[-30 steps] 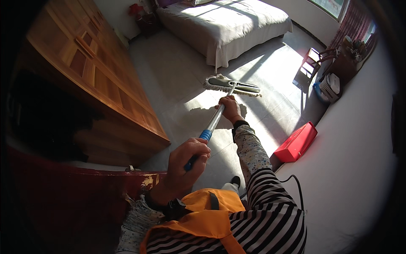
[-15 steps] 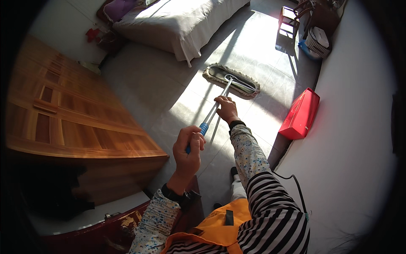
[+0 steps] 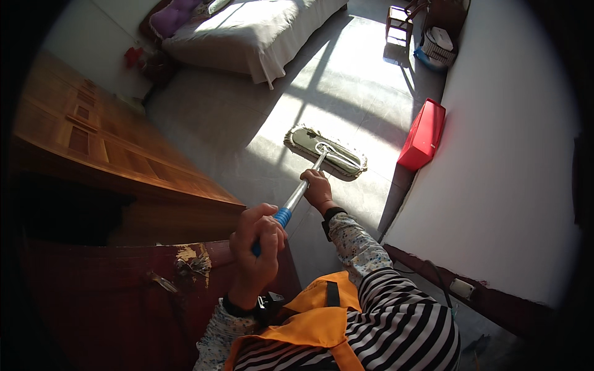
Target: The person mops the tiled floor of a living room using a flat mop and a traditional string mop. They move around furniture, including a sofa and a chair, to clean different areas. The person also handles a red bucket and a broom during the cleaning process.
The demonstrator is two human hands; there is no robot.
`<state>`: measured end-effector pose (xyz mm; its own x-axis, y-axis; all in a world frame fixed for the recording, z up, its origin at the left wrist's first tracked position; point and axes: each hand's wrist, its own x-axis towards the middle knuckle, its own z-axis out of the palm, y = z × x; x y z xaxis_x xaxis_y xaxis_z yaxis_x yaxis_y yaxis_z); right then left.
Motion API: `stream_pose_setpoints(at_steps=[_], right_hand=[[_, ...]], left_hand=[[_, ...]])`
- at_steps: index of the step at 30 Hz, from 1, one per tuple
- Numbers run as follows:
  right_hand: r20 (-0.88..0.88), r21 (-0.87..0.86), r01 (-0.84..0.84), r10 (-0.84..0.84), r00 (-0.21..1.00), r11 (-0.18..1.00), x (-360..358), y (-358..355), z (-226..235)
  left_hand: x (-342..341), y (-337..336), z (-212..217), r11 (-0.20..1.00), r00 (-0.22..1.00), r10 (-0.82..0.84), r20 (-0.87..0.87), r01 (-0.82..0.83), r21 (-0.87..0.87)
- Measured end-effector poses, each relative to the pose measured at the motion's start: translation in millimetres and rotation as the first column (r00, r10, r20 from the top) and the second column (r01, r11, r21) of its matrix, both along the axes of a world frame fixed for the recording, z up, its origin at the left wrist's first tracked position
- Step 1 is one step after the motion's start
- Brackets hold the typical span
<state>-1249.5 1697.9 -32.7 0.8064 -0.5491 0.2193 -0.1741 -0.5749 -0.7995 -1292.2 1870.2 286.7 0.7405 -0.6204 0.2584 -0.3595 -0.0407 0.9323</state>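
A flat dust mop with a grey-green top and a pale fringe lies on the sunlit tiled floor ahead of me. Its silver handle slants back toward my body and ends in a blue grip. My left hand is wrapped round that blue grip, hiding the handle's end. Further down, my right hand grasps the metal pole a short way above the mop head.
A bed with a pale cover stands far left, near a wooden wardrobe. Along the right wall are a red box, a basket and a chair. Close on the left is a dark red door.
The mop head and both hands have come nearer to me and slightly left. My view has shifted, so more of the dark red door shows. Both hands keep their hold.
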Motion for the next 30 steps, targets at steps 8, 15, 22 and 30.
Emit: stream_pose_setpoints(at_steps=[8,15,22,30], right_hand=[[-0.113,-0.059,-0.092,0.085,0.990,0.994,-130.9,87.4,55.5],[-0.221,-0.004,-0.242,0.235,0.946,0.970,-225.6,122.7,99.2],[-0.211,0.123,-0.317,0.337,0.918,0.940,-283.6,140.2,109.3],[-0.004,0.360,-0.281,0.303,0.953,0.890,-300.4,153.4,69.7]], left_hand=[[-83.4,65.3,28.2,0.972,0.955,-0.081,0.287,0.140,-0.189],[-137.0,75.4,63.7,0.923,0.942,-0.094,0.323,0.204,-0.327],[-159.8,71.9,96.6,0.930,0.969,-0.213,0.123,0.240,-0.277],[-220.8,81.1,81.8,0.977,0.994,-0.089,-0.070,0.073,-0.199]])
